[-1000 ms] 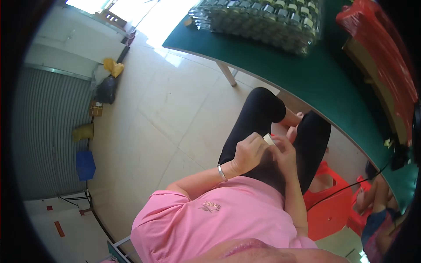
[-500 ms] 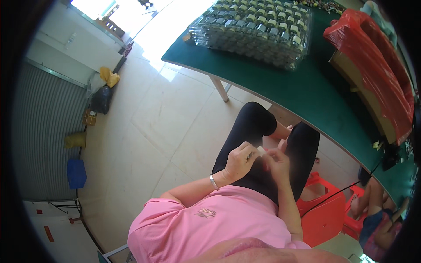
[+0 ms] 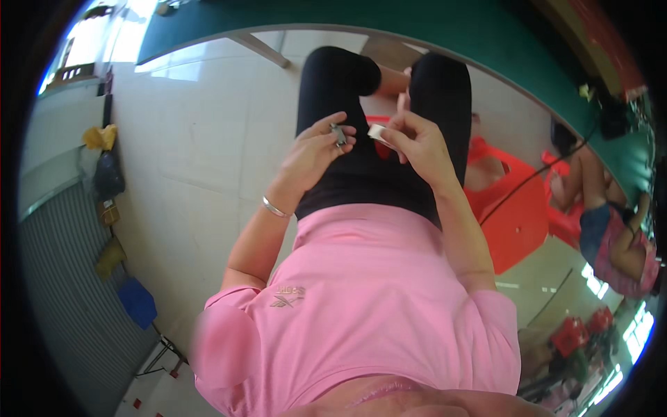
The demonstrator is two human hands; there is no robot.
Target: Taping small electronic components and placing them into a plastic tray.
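The left hand (image 3: 313, 154) pinches a small grey metal part (image 3: 338, 134) between thumb and fingertips, so its grip is narrow and closed on this piece. Just beside it, the right hand (image 3: 415, 142) holds a small white piece (image 3: 377, 132) at its fingertips, also pinched tight; the two pieces are near each other but do not touch. Both hands are raised above the lap, over the black trousers (image 3: 368, 125). On the left wrist sits a thin silver bracelet (image 3: 274, 207). Below the hands is the pink shirt (image 3: 361, 306). To the right of the right hand stands a red plastic chair (image 3: 514, 215), and beyond the knees runs the edge of a green table (image 3: 445, 28). Further right, another person (image 3: 611, 229) sits.
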